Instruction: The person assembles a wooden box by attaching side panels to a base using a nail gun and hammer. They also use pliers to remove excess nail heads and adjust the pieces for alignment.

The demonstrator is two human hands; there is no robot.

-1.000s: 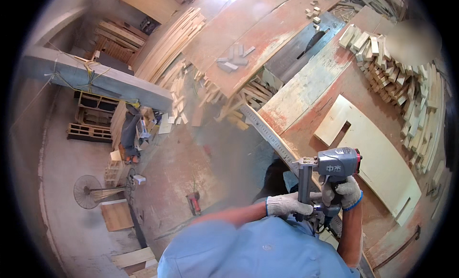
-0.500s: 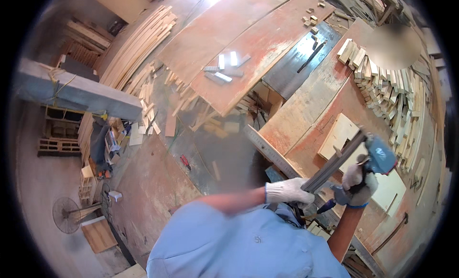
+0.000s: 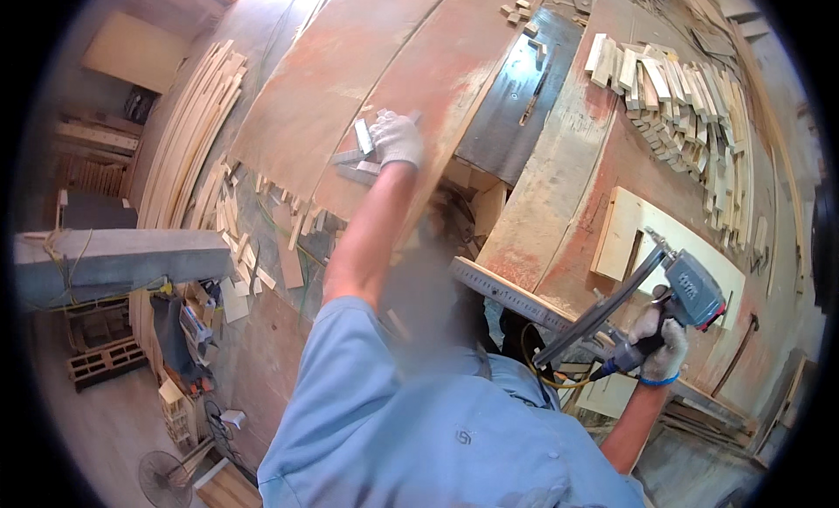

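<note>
Got the gloved left hand [image 3: 398, 139] stretched way out over the left tabletop [image 3: 306, 114], right at the grey strips [image 3: 364, 136] lying toward its near edge. Can't really tell about those fingers, spread or pinched on a strip, honestly too hard to make out from above. Holding the nail gun [image 3: 697, 289] in the gloved right hand [image 3: 666, 349], fingers clamped around its grip. Tilted over the near edge of the right tabletop [image 3: 546, 211], hiding part of a pale board [image 3: 625, 228]. Also visible: a yellow hose [image 3: 568, 384] near the gun's lower end, plus a pile of sticks [image 3: 673, 106] toward the right tabletop's far edge.
</note>
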